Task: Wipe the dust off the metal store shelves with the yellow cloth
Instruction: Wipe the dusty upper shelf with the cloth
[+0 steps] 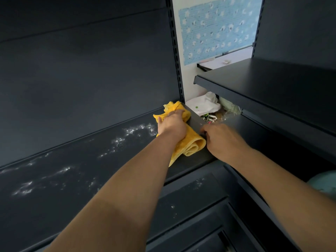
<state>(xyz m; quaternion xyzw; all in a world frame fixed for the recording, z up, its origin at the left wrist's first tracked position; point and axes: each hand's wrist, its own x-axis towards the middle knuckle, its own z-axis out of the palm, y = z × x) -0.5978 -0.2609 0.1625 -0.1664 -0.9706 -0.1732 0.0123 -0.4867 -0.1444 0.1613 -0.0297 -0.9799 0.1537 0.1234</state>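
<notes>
The yellow cloth (190,144) lies bunched at the far right end of the dark metal shelf (72,170). My left hand (172,124) is on top of it, fingers curled over the bunched cloth near the back corner. My right hand (223,140) sits just right of the cloth at the shelf's end, its fingers curled over the end edge and its fingertips hidden. White dust (134,131) streaks the shelf to the left of the cloth, with more patches further left (25,188).
A slotted upright post (175,51) stands behind the cloth. Another dark shelf (272,84) juts out at upper right. White bags and clutter (203,105) sit in the gap between the units. Lower shelves (190,193) with some dust lie below.
</notes>
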